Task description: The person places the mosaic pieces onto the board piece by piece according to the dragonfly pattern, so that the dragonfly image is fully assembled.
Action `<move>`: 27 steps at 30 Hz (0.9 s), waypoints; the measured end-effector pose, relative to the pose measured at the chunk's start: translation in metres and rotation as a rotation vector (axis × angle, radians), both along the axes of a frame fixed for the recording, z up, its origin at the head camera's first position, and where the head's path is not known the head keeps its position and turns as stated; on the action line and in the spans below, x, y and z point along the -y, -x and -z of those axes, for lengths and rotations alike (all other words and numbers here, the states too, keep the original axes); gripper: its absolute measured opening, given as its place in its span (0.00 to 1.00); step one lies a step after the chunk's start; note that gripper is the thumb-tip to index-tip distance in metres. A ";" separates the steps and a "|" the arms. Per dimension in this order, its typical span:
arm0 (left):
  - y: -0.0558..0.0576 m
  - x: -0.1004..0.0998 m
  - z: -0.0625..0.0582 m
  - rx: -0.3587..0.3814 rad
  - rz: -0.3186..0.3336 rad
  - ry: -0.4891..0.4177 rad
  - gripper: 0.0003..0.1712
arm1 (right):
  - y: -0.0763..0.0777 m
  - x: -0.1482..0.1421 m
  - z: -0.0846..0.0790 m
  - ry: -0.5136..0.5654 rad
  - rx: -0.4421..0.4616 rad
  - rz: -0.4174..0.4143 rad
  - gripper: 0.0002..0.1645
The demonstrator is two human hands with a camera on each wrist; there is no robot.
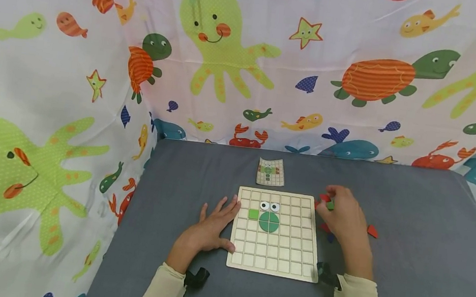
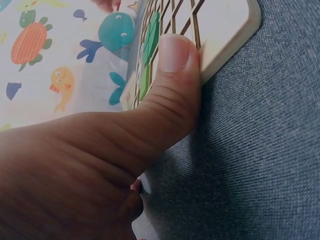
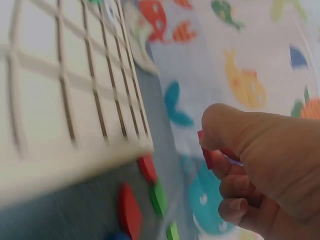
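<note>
A wooden grid board (image 1: 290,269) lies on the grey cloth. Set in its grid are two eye pieces (image 1: 264,205), a bright green square (image 1: 253,214) and darker green quarter pieces (image 1: 264,226) forming a circle. My left hand (image 1: 209,230) rests at the board's left side with fingers spread; its thumb (image 2: 177,75) presses on the board's edge. Right of the board, my right hand (image 1: 344,218) pinches a small red piece (image 3: 205,151) between thumb and fingers, raised above the cloth. Below it lie loose pieces, among them a red one (image 3: 130,212) and a green one (image 3: 158,197).
Behind the board lies a small pattern card (image 1: 278,177) with a printed grid figure. A red triangle (image 1: 372,231) lies to the right of my right wrist. Curtains printed with sea animals (image 1: 241,119) hang along the back and sides of the grey-covered table (image 1: 426,251).
</note>
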State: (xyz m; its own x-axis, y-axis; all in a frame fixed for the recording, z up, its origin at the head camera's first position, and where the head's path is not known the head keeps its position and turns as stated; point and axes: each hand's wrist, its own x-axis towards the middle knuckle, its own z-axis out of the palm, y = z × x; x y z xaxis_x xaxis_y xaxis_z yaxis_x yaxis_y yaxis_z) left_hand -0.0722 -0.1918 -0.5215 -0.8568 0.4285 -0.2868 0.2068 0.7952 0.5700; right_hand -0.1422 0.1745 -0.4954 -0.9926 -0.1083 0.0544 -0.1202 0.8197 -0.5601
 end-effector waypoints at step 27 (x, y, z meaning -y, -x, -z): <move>0.002 0.001 0.001 -0.011 0.010 0.019 0.70 | -0.017 0.151 0.017 -0.102 -0.064 -0.593 0.18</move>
State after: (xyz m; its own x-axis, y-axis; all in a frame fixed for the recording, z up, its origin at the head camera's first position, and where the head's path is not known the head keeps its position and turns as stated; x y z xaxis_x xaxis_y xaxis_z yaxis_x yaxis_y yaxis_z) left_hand -0.0741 -0.1930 -0.5221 -0.8559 0.4312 -0.2855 0.2208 0.8039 0.5522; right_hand -0.1250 0.0233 -0.5128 -0.7565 -0.6501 0.0717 -0.6038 0.6520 -0.4587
